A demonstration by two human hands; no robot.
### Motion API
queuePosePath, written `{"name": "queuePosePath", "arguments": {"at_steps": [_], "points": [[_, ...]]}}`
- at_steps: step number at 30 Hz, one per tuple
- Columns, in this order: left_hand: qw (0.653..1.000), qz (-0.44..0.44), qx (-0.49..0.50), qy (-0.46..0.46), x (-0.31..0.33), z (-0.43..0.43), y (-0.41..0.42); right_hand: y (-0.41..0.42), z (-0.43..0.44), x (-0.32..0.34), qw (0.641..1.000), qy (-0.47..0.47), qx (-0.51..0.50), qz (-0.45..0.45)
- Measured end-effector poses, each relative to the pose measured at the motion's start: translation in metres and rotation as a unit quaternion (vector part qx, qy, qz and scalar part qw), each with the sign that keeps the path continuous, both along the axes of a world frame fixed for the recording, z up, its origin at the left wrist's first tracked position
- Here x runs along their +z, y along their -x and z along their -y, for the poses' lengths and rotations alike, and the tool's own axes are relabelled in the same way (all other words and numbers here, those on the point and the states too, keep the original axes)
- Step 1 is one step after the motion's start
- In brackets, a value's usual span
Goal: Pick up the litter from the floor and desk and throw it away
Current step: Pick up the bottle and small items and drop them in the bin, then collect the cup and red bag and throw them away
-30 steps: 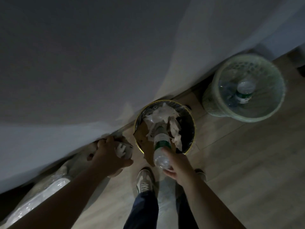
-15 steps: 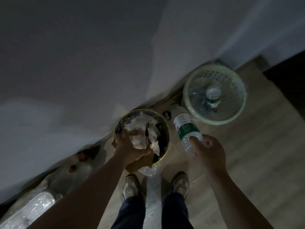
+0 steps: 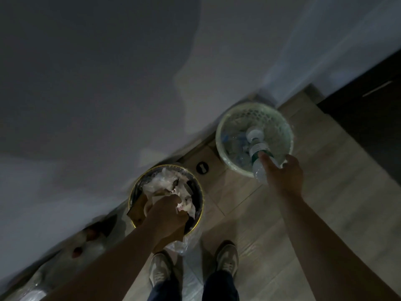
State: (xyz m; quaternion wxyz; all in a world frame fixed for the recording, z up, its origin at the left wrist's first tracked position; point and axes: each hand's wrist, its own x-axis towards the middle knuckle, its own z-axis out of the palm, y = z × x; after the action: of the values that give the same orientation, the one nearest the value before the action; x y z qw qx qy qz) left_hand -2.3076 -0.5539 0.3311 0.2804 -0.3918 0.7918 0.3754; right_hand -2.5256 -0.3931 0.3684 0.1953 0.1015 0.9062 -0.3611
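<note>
Two hands hold litter over bins.
Left hand (image 3: 167, 213) grips crumpled paper (image 3: 184, 205) over black bin (image 3: 130, 198); rightward, right hand (image 3: 284, 177) grasps water bottle (image 3: 258, 152) above mesh basket (image 3: 219, 135).

We reach both bare arms forward and down. Our left hand (image 3: 167, 213) is knuckles up, its fingers curled round crumpled paper (image 3: 184, 205). Our right hand (image 3: 284, 177), stretched farther out and well apart from the left, grips a bottle (image 3: 258, 168) by its near end

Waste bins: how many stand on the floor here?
2: a dark gold-rimmed bin under the left hand; a pale mesh bin under the right hand. None seems hidden.
</note>
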Motion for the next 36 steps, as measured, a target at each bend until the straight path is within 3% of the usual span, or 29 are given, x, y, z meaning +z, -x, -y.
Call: {"name": "queuePosePath", "arguments": {"at_steps": [7, 10, 15, 18, 21, 25, 36], "points": [[0.999, -0.032, -0.039, 0.01, 0.014, 0.006, 0.013, -0.01, 0.016, -0.014, 0.993, -0.008, 0.116, -0.008], [0.999, -0.02, -0.029, 0.007, 0.005, 0.012, 0.011, -0.026, 0.02, -0.04, 0.986, -0.001, 0.153, 0.061], [1.0, -0.008, -0.009, -0.016, -0.011, 0.02, 0.003, -0.044, 0.015, -0.066, 0.982, -0.047, 0.167, 0.079], [0.999, -0.001, -0.04, -0.005, 0.001, 0.022, 0.0, -0.052, 0.004, -0.053, 0.956, -0.12, 0.256, 0.075], [0.997, 0.007, -0.076, 0.006, 0.033, 0.024, 0.003, -0.056, -0.004, -0.018, 0.895, -0.207, 0.391, 0.06], [0.989, 0.001, -0.146, 0.029, 0.099, 0.032, 0.013, -0.061, -0.007, 0.048, 0.841, -0.251, 0.478, 0.03], [0.966, -0.106, -0.204, 0.122, 0.369, 0.05, 0.001, -0.062, 0.012, 0.316, 0.806, -0.185, 0.554, -0.1]]}}
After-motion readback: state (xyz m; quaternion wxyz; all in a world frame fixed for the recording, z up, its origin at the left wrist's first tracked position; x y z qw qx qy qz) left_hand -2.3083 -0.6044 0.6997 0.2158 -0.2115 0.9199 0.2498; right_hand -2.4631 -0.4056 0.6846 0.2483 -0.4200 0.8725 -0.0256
